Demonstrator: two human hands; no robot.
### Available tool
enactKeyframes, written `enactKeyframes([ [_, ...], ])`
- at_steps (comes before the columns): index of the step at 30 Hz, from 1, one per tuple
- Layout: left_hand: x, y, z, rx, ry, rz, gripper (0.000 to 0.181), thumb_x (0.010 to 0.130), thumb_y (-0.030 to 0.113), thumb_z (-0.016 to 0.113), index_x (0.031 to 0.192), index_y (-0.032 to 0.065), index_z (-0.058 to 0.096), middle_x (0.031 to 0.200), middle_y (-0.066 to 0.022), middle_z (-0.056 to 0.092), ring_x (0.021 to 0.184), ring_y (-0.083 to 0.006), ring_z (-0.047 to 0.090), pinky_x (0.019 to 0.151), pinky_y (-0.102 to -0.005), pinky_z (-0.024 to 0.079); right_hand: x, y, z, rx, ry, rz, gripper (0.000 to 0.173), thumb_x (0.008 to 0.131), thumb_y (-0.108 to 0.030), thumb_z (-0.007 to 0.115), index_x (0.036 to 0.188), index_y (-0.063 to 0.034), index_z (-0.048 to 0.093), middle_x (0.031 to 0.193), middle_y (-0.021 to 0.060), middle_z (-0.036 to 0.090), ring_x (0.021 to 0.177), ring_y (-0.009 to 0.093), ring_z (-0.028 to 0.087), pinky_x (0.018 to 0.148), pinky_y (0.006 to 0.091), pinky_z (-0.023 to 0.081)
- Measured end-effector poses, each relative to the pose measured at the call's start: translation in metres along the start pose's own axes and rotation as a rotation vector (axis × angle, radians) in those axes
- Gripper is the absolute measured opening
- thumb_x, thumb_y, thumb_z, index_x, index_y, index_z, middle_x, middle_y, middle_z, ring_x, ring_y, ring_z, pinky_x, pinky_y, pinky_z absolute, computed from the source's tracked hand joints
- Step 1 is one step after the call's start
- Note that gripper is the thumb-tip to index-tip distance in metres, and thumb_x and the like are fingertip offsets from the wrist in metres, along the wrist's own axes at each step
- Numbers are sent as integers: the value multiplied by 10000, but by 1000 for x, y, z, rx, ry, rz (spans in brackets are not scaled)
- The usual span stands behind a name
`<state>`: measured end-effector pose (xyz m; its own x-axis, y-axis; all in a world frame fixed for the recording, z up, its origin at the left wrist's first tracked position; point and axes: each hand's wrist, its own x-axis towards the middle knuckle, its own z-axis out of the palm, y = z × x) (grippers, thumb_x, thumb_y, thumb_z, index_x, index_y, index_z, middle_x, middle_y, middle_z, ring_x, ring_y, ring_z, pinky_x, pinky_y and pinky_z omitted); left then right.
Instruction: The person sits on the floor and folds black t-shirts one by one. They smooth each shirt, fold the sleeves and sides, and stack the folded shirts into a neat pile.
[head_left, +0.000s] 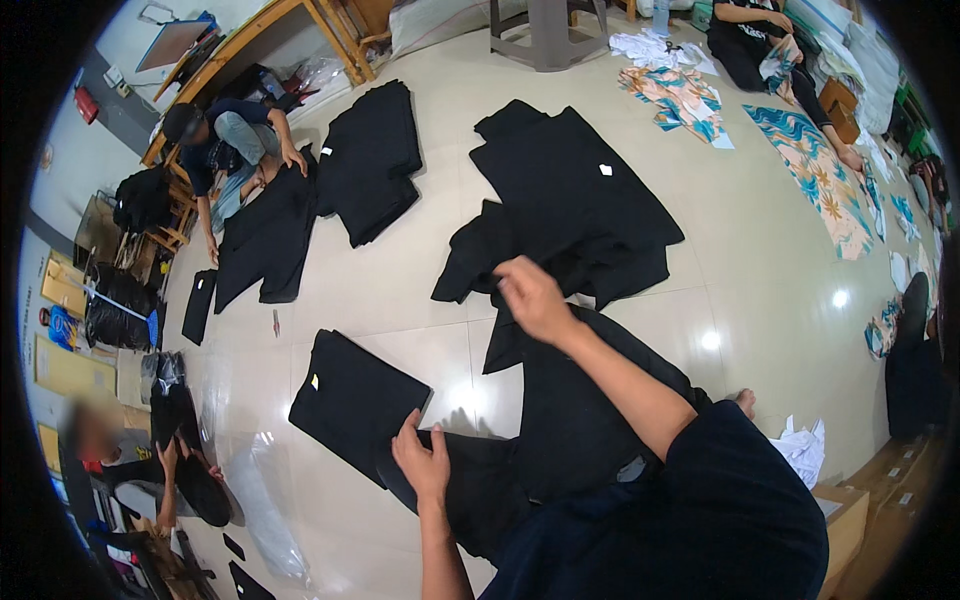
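My left hand (422, 457) is spread, fingers apart, above my dark-trousered knee and beside the near corner of a folded black garment stack (352, 397). That stack lies flat on the floor with a small pale label on it. My right hand (532, 300) is over the near edge of a heap of black garments (577, 180), its fingers curled. Whether cloth is pinched between those fingertips cannot be made out. The heap is loosely spread, with sleeve-like parts sticking out and a white tag near its right side.
At left, a person (232, 142) handles a black garment (266, 232) beside another black stack (371, 161); a small cutter-like tool (276, 322) lies nearby. Another person holds a dark bundle (199, 487) by plastic sheeting (266, 502). Patterned fabric (817, 180) and a grey stool (551, 37) are farther off.
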<state>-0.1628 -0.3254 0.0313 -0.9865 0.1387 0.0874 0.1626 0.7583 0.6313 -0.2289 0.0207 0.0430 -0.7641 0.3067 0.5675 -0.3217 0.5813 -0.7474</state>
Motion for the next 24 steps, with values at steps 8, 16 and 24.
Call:
enactKeyframes([
  [8, 29, 96, 7, -373, 46, 487, 619, 952, 311, 758, 1435, -29, 574, 1476, -226, 596, 1423, -396, 552, 1284, -500, 327, -41, -177, -28, 439, -593, -300, 174, 1033, -200, 681, 1102, -41, 682, 904, 156, 752, 789, 354, 745, 745, 482, 579],
  [16, 25, 152, -65, -539, 301, 438, 335, 842, 163, 827, 1081, 7, 651, 920, -35, 608, 839, -151, 603, 795, -284, 491, -44, -157, -44, 25, -302, -200, 687, 765, -60, 891, 1376, -42, 577, 1269, 175, 576, 1210, 374, 595, 1009, 490, 460],
  [24, -4, 182, -146, -485, 535, 67, 256, 989, 77, 730, 887, 74, 495, 715, -26, 536, 686, -93, 550, 701, -252, 479, -42, -82, -10, -234, -397, -52, 689, 837, -242, 910, 1388, 3, 575, 1382, 226, 533, 1305, 407, 541, 1102, 509, 448],
])
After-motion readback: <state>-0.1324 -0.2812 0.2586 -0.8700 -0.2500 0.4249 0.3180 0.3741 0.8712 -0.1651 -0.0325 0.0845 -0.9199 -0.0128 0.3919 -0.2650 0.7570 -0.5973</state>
